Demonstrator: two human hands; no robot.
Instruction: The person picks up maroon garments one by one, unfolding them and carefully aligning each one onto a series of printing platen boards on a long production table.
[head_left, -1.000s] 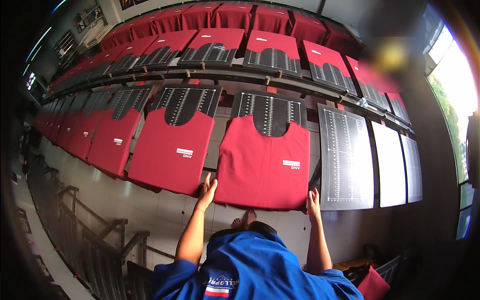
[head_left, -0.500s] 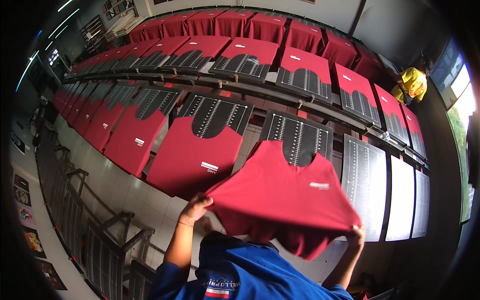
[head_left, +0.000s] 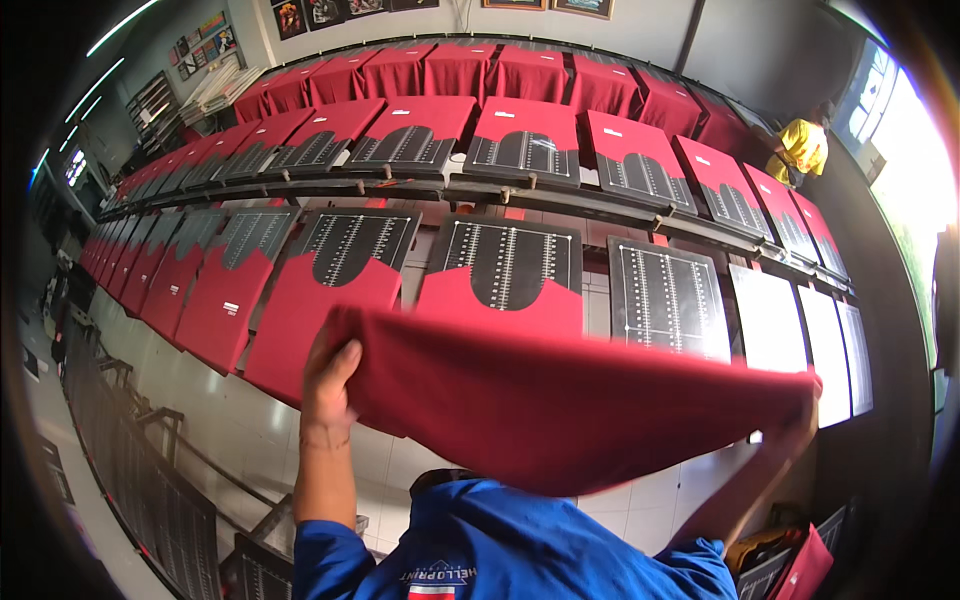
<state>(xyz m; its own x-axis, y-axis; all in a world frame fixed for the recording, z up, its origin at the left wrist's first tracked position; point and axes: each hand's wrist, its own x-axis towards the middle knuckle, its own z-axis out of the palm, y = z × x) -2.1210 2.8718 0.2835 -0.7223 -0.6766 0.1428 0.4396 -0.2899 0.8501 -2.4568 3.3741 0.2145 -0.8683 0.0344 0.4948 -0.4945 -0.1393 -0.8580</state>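
Stretched between my two hands is a dark red fabric shirt panel (head_left: 580, 410), its raised edge running across in front of me and its middle sagging. My left hand (head_left: 328, 385) is closed on the panel's left corner, thumb toward me. At the opposite corner my right hand (head_left: 797, 425) grips the cloth, a little blurred and partly covered by it. Just behind, red fabric (head_left: 450, 292) with a curved neckline lies on a black ruled board (head_left: 510, 245). Whether it joins the held cloth is hidden.
Long rows of tilted boards carry red panels, such as one to the left (head_left: 325, 310). A bare ruled board (head_left: 670, 300) and shiny pale boards (head_left: 770, 325) stand to the right. A dark rail (head_left: 420, 188) runs behind. A person in yellow (head_left: 803, 147) is at the far right.
Both hands have risen and spread apart, lifting the panel's near edge higher. The small white print on it no longer shows. My view has shifted.
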